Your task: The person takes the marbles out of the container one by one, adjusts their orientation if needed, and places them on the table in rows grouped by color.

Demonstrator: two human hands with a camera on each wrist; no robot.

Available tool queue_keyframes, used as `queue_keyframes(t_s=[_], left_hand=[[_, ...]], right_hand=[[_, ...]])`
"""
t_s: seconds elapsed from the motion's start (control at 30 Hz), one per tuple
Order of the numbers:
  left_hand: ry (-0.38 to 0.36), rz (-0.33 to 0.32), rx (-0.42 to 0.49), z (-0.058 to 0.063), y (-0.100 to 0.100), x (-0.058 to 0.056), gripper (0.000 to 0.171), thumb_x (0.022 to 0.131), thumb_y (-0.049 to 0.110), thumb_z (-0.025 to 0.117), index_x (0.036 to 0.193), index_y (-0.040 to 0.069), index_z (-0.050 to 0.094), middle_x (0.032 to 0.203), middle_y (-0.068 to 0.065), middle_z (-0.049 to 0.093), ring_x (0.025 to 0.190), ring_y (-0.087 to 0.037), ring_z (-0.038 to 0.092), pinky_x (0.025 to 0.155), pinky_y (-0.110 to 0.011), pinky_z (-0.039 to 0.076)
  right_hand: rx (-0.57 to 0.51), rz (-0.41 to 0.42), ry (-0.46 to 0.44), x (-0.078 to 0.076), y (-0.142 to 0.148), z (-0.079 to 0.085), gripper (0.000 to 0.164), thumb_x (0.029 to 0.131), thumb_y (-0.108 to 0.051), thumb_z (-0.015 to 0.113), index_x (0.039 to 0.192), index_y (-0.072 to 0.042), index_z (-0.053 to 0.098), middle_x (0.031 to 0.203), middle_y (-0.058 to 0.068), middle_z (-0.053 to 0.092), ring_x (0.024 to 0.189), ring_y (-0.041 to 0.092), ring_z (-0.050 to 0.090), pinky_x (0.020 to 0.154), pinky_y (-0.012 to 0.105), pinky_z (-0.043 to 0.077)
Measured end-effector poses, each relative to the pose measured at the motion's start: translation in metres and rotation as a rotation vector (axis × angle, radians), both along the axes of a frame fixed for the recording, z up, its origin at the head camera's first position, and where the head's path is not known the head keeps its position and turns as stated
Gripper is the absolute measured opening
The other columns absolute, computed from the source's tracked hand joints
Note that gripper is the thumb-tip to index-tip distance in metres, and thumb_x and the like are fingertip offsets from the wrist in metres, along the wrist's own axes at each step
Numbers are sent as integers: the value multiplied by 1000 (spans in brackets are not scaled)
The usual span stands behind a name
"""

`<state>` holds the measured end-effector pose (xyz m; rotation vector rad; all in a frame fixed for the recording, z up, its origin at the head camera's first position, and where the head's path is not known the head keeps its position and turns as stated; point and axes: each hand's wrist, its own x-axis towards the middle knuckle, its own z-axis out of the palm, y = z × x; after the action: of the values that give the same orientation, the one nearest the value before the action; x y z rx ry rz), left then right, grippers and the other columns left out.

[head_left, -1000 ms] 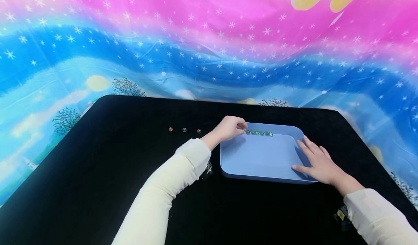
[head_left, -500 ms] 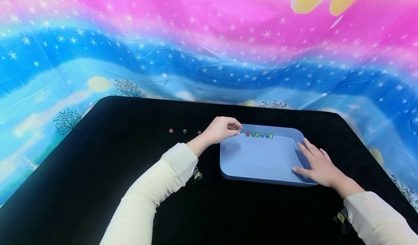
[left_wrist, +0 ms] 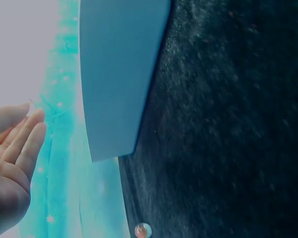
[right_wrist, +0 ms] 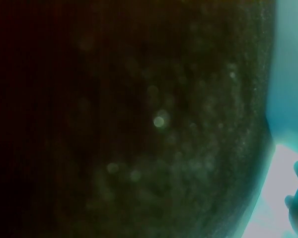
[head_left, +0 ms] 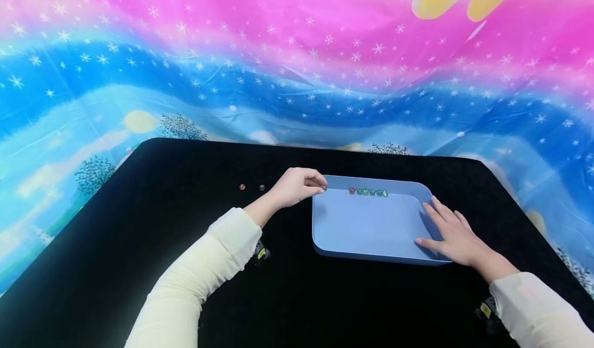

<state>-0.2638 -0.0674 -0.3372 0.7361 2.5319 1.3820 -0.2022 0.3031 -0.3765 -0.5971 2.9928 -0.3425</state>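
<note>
My left hand point(head_left: 297, 185) is over the left rim of a blue tray point(head_left: 371, 229), pinching a small dark marble point(head_left: 324, 187) between thumb and fingertips. In the left wrist view the fingers point(left_wrist: 27, 144) are brought together toward the thumb. Inside the tray, along its back wall, runs a short row of several marbles, a reddish marble point(head_left: 351, 191) at the left end and green marbles point(head_left: 372, 193) beside it. With fingers spread, my right hand point(head_left: 452, 234) rests on the tray's right side.
On the black tabletop point(head_left: 139, 245), left of the tray, lie an orange marble point(head_left: 242, 187) and a dark marble point(head_left: 262, 187). A marble point(left_wrist: 143, 230) also shows low in the left wrist view. Behind the table hangs a colourful curtain point(head_left: 297, 69).
My left hand has moved left from the row to the tray's left rim, carrying a marble. A third marble on the table is now hidden behind it. The right hand stays put.
</note>
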Motion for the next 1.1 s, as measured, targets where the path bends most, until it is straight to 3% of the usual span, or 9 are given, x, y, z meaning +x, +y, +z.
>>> queue_keyframes(t_s=[0.63, 0.9, 1.1], left_hand=[[28, 92, -54, 5, -48, 8, 17, 82, 16, 60, 97, 10, 63, 92, 4, 63, 87, -7, 57, 74, -26, 46], [49, 130, -23, 4, -70, 8, 14, 83, 12, 59, 95, 8, 62, 91, -3, 63, 85, -13, 59, 74, -28, 46], [53, 191, -51, 4, -83, 9, 18, 82, 16, 59, 98, 8, 62, 94, -1, 62, 87, -12, 58, 75, -31, 46]], right_hand=[[7, 1, -11, -3, 2, -1, 89, 78, -52, 53, 136, 3, 14, 140, 24, -2, 125, 41, 4, 93, 60, 0], [13, 2, -6, -4, 2, 0, 89, 78, -51, 53, 136, 4, 14, 139, 25, -3, 125, 41, 4, 93, 60, 0], [-3, 2, 2, -2, 1, -3, 88, 79, -51, 53, 136, 5, 15, 140, 24, -3, 125, 40, 4, 93, 60, 0]])
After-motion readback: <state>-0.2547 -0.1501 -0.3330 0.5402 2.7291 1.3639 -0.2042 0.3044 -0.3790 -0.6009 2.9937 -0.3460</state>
